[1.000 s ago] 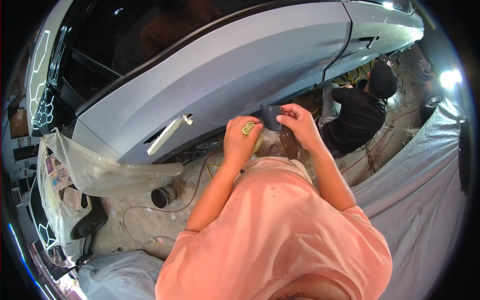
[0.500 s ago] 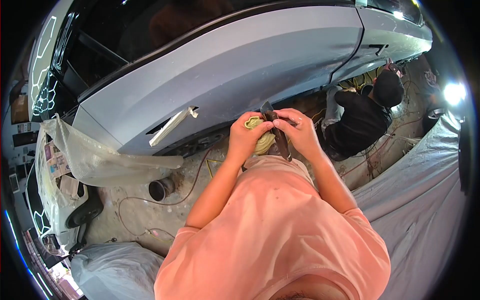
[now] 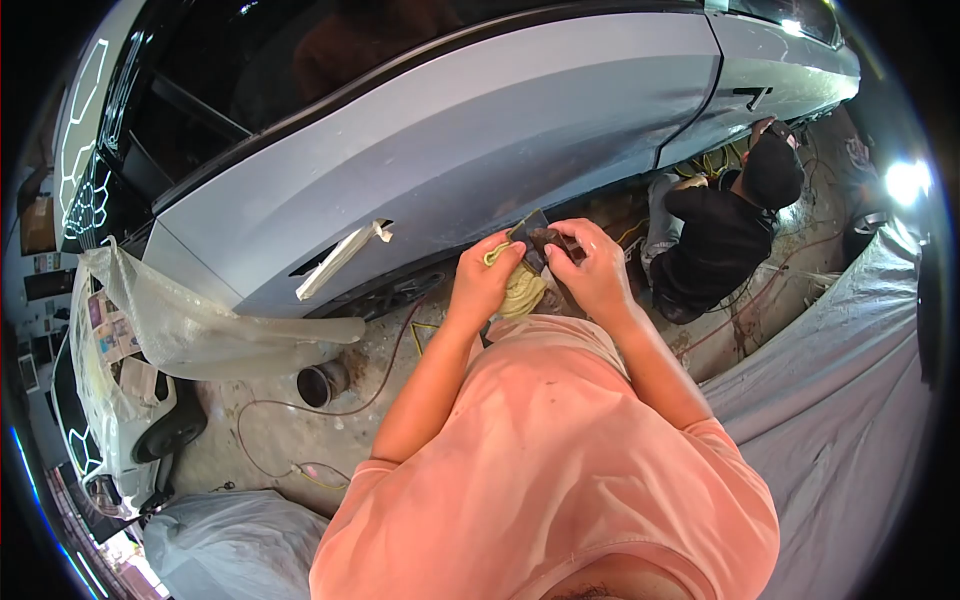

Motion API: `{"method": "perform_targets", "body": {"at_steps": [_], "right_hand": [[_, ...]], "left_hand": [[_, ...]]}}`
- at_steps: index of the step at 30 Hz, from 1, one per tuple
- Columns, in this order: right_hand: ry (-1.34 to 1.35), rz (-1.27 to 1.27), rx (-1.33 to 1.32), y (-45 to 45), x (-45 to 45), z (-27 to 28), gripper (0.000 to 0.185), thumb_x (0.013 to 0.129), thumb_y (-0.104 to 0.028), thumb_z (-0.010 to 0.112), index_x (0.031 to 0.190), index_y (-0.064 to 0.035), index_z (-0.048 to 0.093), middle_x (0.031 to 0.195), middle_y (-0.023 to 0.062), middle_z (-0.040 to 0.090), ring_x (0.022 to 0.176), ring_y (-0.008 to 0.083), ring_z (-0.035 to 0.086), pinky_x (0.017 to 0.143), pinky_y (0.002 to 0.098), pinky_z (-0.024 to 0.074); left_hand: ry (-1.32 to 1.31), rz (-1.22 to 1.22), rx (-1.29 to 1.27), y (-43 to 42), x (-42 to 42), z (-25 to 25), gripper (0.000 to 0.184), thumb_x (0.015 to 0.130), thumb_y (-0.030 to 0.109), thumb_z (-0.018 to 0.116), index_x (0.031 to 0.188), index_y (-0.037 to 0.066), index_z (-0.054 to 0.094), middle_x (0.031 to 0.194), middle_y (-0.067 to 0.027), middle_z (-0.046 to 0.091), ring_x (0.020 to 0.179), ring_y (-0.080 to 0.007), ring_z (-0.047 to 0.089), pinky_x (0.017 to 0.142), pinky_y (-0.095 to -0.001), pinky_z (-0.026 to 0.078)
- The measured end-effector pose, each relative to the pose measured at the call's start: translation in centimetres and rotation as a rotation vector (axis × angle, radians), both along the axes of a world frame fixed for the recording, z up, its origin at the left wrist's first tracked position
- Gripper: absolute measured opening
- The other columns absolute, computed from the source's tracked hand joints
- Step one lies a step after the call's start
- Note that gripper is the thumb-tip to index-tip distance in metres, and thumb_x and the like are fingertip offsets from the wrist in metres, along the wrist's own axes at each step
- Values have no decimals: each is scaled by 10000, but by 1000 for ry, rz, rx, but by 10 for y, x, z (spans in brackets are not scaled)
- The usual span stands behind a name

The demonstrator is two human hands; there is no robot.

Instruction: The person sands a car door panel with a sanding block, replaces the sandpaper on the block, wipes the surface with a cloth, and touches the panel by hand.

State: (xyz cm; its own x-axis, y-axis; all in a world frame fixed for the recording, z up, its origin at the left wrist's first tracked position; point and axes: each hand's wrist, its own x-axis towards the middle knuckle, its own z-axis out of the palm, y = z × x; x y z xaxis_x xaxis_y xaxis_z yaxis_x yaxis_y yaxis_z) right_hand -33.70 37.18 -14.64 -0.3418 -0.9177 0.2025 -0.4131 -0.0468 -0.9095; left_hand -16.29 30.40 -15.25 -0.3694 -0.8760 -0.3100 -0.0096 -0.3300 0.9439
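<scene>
My left hand (image 3: 482,280) is closed around a bunched yellowish cloth (image 3: 523,292), part of which hangs below the fingers. Its fingertips also pinch the left edge of a dark grey sheet that looks like sandpaper (image 3: 534,228), brown on its folded side. My right hand (image 3: 592,268) grips the brown side of that sheet between thumb and fingers. Both hands are close together in front of my waist, a little apart from the car's grey door panel (image 3: 520,130).
Another person (image 3: 725,215) in dark clothes crouches beside the car at right. White tape (image 3: 340,262) covers a door handle. Plastic sheeting (image 3: 210,310) hangs at left. A black cylinder (image 3: 322,382) and a hose (image 3: 290,403) lie on the floor. A grey cover (image 3: 830,400) drapes at right.
The sheet has been turned and spread, so more of its dark grey face shows between my hands. The crouching person's head has shifted slightly toward the car.
</scene>
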Motion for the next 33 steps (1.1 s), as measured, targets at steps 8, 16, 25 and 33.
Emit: {"method": "perform_targets", "body": {"at_steps": [8, 16, 25, 33], "right_hand": [[-46, -11, -34, -1, -1, 2, 259, 914, -72, 770, 1149, 29, 728, 1036, 158, 743, 845, 250, 716, 782, 356, 589], [-10, -22, -18, -2, -4, 5, 264, 920, -99, 777, 1146, 30, 732, 1052, 164, 750, 861, 269, 726, 797, 366, 596], [-142, 54, 19, 4, -16, 11, 275, 966, -58, 755, 1222, 39, 730, 1163, 152, 736, 1001, 227, 719, 838, 325, 584], [-61, 91, -28, -2, -10, 0, 281, 998, -112, 765, 1247, 17, 754, 1237, 151, 686, 1063, 232, 698, 870, 329, 604]], "left_hand": [[-118, -84, -94, 0, 0, -16, 296, 1029, 209, 739, 1103, -77, 744, 920, -22, 733, 866, -82, 598, 781, -276, 511], [-164, -175, -208, -4, -1, -19, 258, 1018, 191, 739, 1143, -33, 767, 939, -88, 741, 885, -130, 656, 822, -306, 534], [-172, -236, -269, -7, -2, -2, 228, 1005, 109, 759, 1185, -30, 770, 1066, -50, 771, 937, -119, 699, 857, -289, 562], [124, -87, 80, -4, -2, -14, 259, 991, 80, 778, 1228, -12, 733, 1066, -43, 766, 947, -99, 703, 860, -270, 578]]}}
